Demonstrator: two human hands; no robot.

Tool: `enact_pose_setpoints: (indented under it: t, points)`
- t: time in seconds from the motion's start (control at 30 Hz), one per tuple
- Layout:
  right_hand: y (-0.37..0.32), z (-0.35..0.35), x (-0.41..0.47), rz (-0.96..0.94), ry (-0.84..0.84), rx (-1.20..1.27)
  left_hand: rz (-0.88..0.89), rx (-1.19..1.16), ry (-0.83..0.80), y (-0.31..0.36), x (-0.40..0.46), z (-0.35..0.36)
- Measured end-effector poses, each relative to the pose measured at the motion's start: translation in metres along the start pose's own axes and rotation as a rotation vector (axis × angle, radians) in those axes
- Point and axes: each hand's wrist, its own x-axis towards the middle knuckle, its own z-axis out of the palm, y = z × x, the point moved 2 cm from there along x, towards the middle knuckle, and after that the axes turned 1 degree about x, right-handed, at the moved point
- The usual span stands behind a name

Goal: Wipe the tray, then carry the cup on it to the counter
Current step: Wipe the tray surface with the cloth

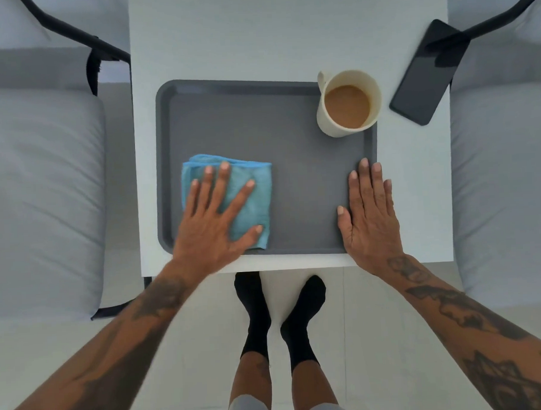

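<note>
White table (286, 33), grey cushioned chairs (39, 184) with black frames either side, pale floor (362, 340)

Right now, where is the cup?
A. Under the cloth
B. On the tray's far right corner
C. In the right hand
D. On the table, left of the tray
B: the cup stands on the far right corner of the tray, while the right hand lies flat on the tray's near right edge and the left hand presses the cloth.

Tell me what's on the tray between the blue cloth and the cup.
Nothing: in the head view only bare grey tray lies between the blue cloth and the cup.
</note>
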Motion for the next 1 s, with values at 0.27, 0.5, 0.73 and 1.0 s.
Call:
enact_pose_setpoints:
  t: [0.27, 0.5, 0.73, 1.0]
  points:
    - [0.0, 0.0, 0.001, -0.005, -0.005, 0.004, -0.16, 0.026, -0.042, 0.007, 0.013, 0.002]
    - [0.0, 0.001, 0.0, -0.039, 0.024, 0.007, -0.011, -0.073, 0.016, 0.089, 0.067, 0.005]
    - [0.001, -0.002, 0.001, -0.03, 0.012, 0.009, -0.105, -0.003, 0.052, 0.018, 0.05, 0.003]
    - [0.001, 0.0, 0.002, -0.026, 0.001, 0.001, -0.176, 0.003, -0.001, -0.005, 0.032, 0.001]
